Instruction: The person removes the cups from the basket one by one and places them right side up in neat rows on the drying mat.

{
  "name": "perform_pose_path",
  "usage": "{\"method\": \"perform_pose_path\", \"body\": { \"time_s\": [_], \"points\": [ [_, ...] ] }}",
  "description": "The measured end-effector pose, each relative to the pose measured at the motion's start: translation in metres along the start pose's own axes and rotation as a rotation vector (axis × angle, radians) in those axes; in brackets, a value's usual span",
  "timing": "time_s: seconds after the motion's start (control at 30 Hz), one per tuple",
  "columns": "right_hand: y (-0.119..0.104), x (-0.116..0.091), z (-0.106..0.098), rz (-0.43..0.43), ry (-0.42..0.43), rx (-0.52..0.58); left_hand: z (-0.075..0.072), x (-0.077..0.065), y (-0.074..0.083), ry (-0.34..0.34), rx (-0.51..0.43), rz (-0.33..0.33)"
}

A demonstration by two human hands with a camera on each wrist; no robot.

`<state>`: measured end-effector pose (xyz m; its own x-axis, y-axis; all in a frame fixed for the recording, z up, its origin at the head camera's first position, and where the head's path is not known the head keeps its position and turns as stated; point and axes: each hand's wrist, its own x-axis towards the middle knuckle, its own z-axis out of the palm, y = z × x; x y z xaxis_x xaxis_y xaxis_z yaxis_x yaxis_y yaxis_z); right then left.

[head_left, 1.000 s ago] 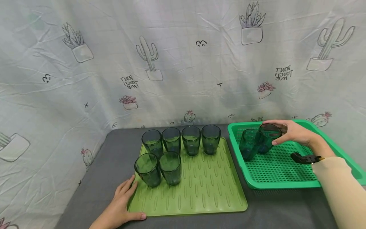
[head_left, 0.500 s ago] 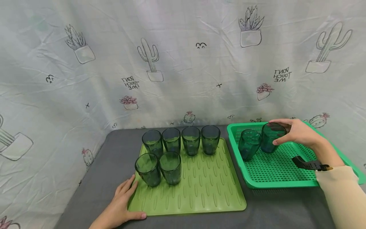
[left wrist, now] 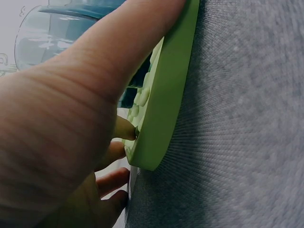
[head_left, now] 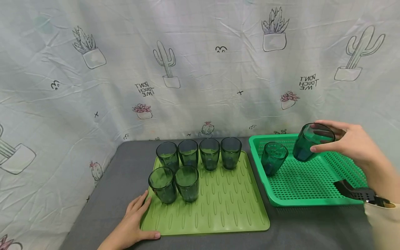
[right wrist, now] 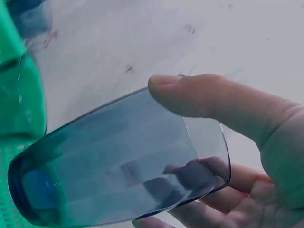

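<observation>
My right hand grips a dark green-tinted glass tumbler near its rim, thumb on one side and fingers on the other. This glass is tilted and raised over the green plastic basket. A second tumbler stands in the basket's left part. My left hand rests at the near left corner of a light green ridged tray, thumb along the front edge, fingers against the left side. Several matching tumblers stand upright on the tray, a back row and two in front.
The tray and basket stand side by side on a grey cloth-covered table. A pale curtain printed with cacti hangs behind and to the left. Bare ridged surface shows on the tray's right and front parts.
My right hand has moved the held tumbler up and rightward, away from the other glass in the basket, and tilted it. My left hand has stayed at the tray corner.
</observation>
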<state>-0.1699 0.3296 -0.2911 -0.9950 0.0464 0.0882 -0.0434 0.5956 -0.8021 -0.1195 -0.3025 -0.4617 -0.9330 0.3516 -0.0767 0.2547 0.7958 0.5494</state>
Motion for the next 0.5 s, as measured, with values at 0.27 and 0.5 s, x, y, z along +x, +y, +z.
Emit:
{"method": "perform_pose_path", "body": {
  "time_s": [0.27, 0.5],
  "points": [
    [-0.031, -0.018, 0.018, -0.066, 0.009, 0.136, 0.0, 0.0, -0.001, -0.005, -0.002, -0.002],
    [-0.054, -0.03, 0.039, -0.146, -0.007, 0.426, -0.003, -0.001, 0.004, 0.008, -0.007, 0.007]
  ]
}}
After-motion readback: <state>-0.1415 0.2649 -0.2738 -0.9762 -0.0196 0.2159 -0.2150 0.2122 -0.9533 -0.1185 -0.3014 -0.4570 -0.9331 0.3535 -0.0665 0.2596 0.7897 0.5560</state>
